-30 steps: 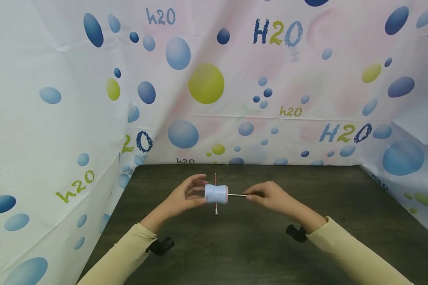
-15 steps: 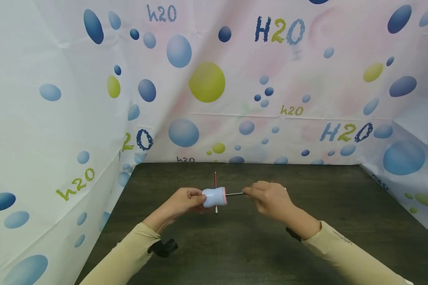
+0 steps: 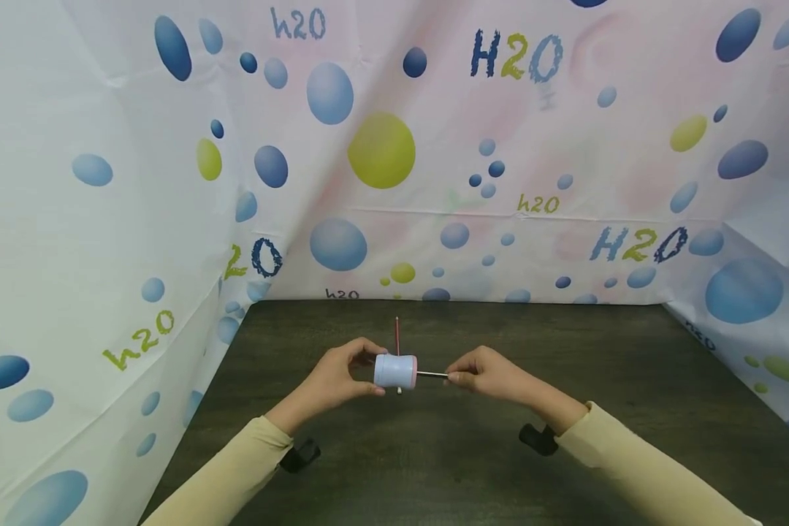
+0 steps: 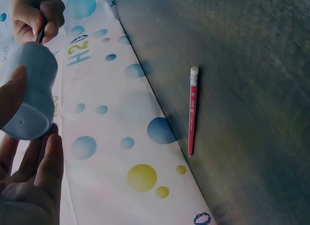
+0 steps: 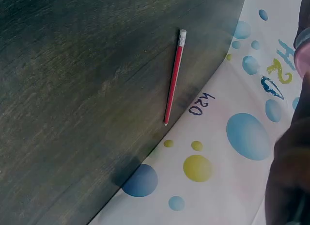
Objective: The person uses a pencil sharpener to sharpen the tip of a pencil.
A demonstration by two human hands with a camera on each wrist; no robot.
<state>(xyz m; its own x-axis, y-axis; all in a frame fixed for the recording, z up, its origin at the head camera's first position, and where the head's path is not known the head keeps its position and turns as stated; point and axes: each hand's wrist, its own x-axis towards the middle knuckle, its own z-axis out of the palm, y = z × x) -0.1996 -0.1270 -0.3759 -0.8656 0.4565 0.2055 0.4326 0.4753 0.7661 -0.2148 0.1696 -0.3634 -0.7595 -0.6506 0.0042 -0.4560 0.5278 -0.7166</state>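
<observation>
A light-blue, waisted pencil sharpener [image 3: 394, 371] with a pink end lies sideways in the air over the table. My left hand [image 3: 332, 376] holds its left end, thumb on the near side and fingers on the far side. From the pink end sticks out a thin dark pencil [image 3: 432, 375], pinched by my right hand [image 3: 496, 372] between thumb and fingers. Its tip is hidden inside the sharpener. In the left wrist view the sharpener [image 4: 36, 72] shows its round base. The right wrist view catches only the blurred right hand [image 5: 295, 162] and the pink end [image 5: 303, 57].
Behind the sharpener a red pencil [image 3: 397, 334] with a white eraser end lies on the dark wooden table [image 3: 394, 453]. A white sheet [image 3: 434, 183] printed with blue and green bubbles hangs along the back and sides.
The sharpener and both hands have shifted slightly toward me. The right hand has turned over and back around the dark pencil. The left fingers closed on the sharpener, then spread wider around it.
</observation>
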